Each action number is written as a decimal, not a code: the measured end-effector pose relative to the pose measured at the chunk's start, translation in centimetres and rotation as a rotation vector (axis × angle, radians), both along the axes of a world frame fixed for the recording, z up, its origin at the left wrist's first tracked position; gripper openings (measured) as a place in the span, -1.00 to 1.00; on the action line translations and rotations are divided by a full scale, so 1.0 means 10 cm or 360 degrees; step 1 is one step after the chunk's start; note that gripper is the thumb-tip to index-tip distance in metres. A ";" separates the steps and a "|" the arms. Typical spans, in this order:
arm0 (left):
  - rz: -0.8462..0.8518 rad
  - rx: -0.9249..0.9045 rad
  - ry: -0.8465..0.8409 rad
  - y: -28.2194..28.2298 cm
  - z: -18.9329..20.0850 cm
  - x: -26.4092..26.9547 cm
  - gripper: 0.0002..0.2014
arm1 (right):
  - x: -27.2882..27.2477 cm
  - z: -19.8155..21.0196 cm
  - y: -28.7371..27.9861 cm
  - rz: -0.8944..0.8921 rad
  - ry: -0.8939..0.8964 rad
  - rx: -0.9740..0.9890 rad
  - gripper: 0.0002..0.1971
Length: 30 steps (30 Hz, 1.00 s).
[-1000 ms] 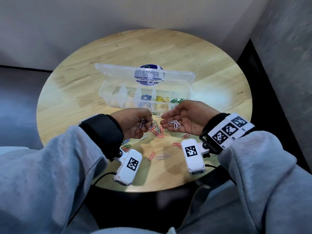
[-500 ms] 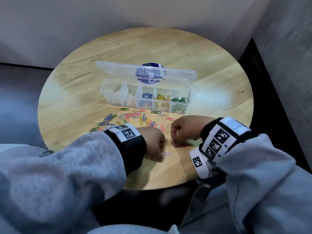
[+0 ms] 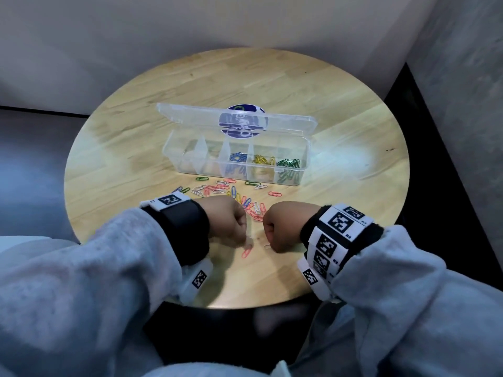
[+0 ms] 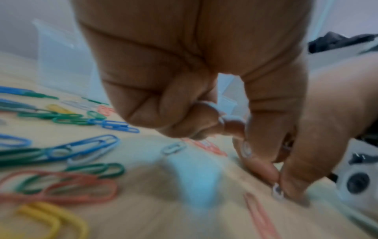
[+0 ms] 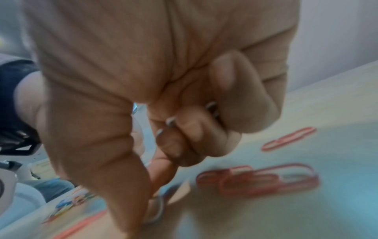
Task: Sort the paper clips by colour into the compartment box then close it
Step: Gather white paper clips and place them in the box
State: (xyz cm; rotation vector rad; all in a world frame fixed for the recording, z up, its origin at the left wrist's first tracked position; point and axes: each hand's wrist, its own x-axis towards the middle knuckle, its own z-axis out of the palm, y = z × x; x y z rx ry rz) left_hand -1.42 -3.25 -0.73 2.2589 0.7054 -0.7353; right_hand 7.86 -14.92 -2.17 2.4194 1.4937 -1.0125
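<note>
Both hands press knuckles-up on the round table [image 3: 313,85]: left hand [image 3: 227,217] pinches a white paper clip [image 4: 277,192], right hand [image 3: 283,227] clutches white clips [image 5: 211,107]. Open compartment box [image 3: 304,156] sits beyond the loose clips [image 3: 228,190].

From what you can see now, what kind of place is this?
Probably a small indoor corner set up for recording a tabletop task, not a home desk. A round wooden table stands against plain walls, it bears only a clear box and loose clips, and both wrists wear marker bands.
</note>
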 end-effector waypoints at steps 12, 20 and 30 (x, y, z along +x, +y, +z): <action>0.0986 -0.1084 -0.0509 0.30 0.14 0.03 -0.72 | 0.43 0.13 -0.05 -0.0653 0.0690 0.0368 -0.85; 0.1342 -0.1423 -0.0531 0.36 0.17 0.00 -0.72 | 0.46 0.11 -0.02 -0.1107 0.1340 0.0591 -0.75; 0.1375 -0.1242 -0.0407 0.36 0.13 0.01 -0.67 | 0.44 0.02 0.08 -0.1200 0.1310 0.0633 -0.76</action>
